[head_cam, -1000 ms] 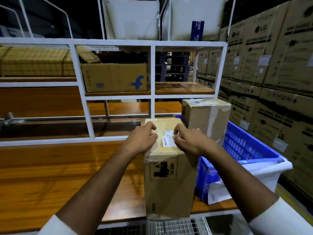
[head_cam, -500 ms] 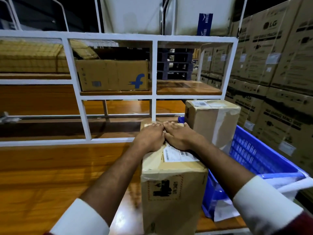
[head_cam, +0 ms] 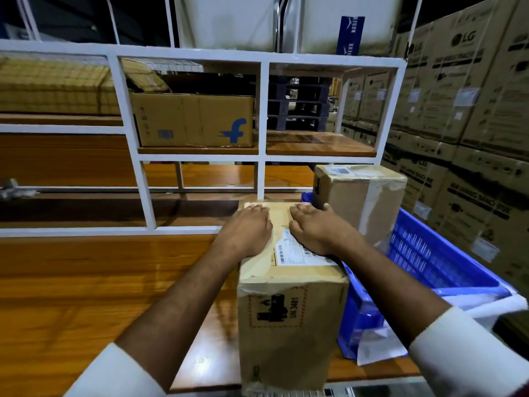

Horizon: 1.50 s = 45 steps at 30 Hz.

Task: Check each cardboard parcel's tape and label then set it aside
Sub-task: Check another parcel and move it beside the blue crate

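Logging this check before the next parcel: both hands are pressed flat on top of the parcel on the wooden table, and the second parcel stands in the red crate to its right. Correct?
Not quite: the crate is blue, not red, as the head view shows. The rest holds: the left hand and right hand lie flat on top of the parcel on the wooden table, and the second parcel stands in the crate to its right.

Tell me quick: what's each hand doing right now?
Left hand: open, pressing flat on the parcel top.
Right hand: open, flat on the same parcel, partly over its label.
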Tool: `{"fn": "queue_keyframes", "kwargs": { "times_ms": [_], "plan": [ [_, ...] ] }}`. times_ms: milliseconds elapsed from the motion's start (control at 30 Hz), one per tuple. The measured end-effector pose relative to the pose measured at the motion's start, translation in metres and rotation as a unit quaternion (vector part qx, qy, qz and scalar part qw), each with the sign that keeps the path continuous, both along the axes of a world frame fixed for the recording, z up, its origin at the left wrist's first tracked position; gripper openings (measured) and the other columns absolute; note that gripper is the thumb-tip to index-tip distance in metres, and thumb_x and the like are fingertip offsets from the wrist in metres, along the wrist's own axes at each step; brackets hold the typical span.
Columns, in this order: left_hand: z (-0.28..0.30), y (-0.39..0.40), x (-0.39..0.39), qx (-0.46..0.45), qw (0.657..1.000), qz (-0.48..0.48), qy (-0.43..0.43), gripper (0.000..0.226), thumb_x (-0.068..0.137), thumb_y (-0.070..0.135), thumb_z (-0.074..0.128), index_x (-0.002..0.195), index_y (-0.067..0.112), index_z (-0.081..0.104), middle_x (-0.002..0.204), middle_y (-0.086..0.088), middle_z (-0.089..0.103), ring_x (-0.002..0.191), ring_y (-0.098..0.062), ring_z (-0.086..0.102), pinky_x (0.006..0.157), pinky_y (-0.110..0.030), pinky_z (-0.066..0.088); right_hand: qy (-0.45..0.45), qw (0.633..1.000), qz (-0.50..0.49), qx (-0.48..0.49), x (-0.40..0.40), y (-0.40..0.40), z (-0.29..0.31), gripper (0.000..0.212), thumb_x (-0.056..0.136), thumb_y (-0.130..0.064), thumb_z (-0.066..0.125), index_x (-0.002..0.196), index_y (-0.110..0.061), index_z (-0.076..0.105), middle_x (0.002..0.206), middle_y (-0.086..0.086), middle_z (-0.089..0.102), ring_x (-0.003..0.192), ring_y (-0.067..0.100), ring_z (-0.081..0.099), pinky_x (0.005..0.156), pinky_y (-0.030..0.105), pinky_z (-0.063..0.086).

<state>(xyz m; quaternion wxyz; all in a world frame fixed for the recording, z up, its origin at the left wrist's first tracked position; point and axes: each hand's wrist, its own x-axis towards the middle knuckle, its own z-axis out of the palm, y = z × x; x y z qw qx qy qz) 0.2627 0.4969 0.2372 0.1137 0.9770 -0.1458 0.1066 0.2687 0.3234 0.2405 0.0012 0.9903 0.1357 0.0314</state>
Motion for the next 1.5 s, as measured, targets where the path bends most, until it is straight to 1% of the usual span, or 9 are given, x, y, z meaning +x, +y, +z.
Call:
{"fn": "queue_keyframes", "kwargs": {
  "times_ms": [100,200,400,667,833,1100,1200,1367,1500],
  "plan": [
    [0.008,-0.003,-0.008,0.006,1.000,-0.007,0.006,0.036,0.103,0.033,0.039,0.131,0.020,0.057,0.126,-0.003,0.062,0.105,-0.017,0.060,0.086,-0.034,0.051,-0.011,1.000,0.017,-0.010,-0.014,0.003,0.012,0.054,0.105,-0.038,0.023,0.153,-0.016,0.030,0.159,0.006,0.031,0.146,0.021,0.029,0.122,0.047,0.012],
    [0.010,-0.004,-0.024,-0.016,0.998,-0.045,0.034,0.032,0.103,0.034,0.039,0.123,0.024,0.061,0.115,-0.002,0.065,0.093,-0.014,0.060,0.077,-0.034,0.052,-0.001,0.999,0.037,0.006,-0.034,0.009,0.019,0.047,0.105,-0.039,0.026,0.148,-0.026,0.040,0.149,0.005,0.048,0.132,0.023,0.047,0.113,0.043,0.034],
    [0.004,-0.005,-0.043,0.036,0.997,-0.066,0.015,0.045,0.106,0.031,0.031,0.150,0.024,0.036,0.156,-0.003,0.036,0.137,-0.024,0.040,0.112,-0.037,0.030,-0.020,0.999,0.044,0.006,-0.048,0.015,-0.001,0.051,0.105,-0.033,0.022,0.152,-0.016,0.032,0.158,0.008,0.033,0.142,0.023,0.036,0.120,0.045,0.019],
    [0.015,0.005,-0.071,-0.030,0.997,-0.007,0.068,0.041,0.104,0.032,0.040,0.144,0.024,0.046,0.143,-0.003,0.051,0.122,-0.022,0.053,0.096,-0.038,0.047,0.009,1.000,-0.015,-0.017,-0.074,-0.003,0.018,0.048,0.105,-0.036,0.025,0.147,-0.018,0.040,0.154,0.004,0.042,0.136,0.025,0.043,0.121,0.051,0.014],
    [0.008,0.015,-0.086,-0.043,0.996,-0.026,0.067,0.045,0.106,0.030,0.037,0.151,0.024,0.037,0.159,0.005,0.031,0.142,-0.021,0.032,0.114,-0.038,0.028,0.017,1.000,-0.011,0.010,-0.083,-0.003,0.006,0.053,0.106,-0.036,0.023,0.155,-0.016,0.025,0.161,0.005,0.026,0.144,0.024,0.032,0.118,0.047,0.025],
    [0.010,-0.001,-0.107,-0.009,0.998,-0.035,0.042,0.036,0.104,0.027,0.041,0.139,0.024,0.052,0.135,-0.005,0.057,0.125,-0.026,0.048,0.109,-0.044,0.032,-0.031,0.999,0.020,0.020,-0.110,0.020,0.004,0.047,0.104,-0.038,0.027,0.145,-0.022,0.044,0.150,0.003,0.047,0.133,0.021,0.046,0.116,0.051,0.026],
    [-0.003,-0.007,-0.117,0.036,0.998,-0.054,0.012,0.044,0.105,0.024,0.038,0.148,0.019,0.039,0.151,-0.005,0.043,0.138,-0.023,0.038,0.117,-0.046,0.020,-0.051,0.997,0.033,0.048,-0.117,0.024,-0.012,0.048,0.103,-0.036,0.025,0.145,-0.020,0.043,0.153,0.005,0.043,0.137,0.022,0.042,0.116,0.049,0.024],
    [-0.008,-0.001,-0.116,-0.049,0.997,-0.054,0.014,0.045,0.107,0.031,0.030,0.151,0.021,0.035,0.158,0.000,0.033,0.147,-0.015,0.024,0.121,-0.043,0.007,-0.025,0.998,0.029,0.046,-0.122,0.017,-0.001,0.050,0.105,-0.036,0.024,0.150,-0.021,0.037,0.158,0.002,0.035,0.142,0.019,0.036,0.121,0.051,0.016],
    [-0.028,0.017,-0.129,-0.148,0.988,-0.028,-0.024,0.043,0.106,0.036,0.031,0.147,0.027,0.041,0.156,0.007,0.036,0.147,-0.010,0.021,0.121,-0.039,0.018,-0.054,0.996,0.000,0.076,-0.151,-0.005,-0.003,0.040,0.102,-0.034,0.030,0.131,-0.019,0.055,0.144,0.004,0.052,0.124,0.023,0.053,0.111,0.046,0.035]
  ]
}}
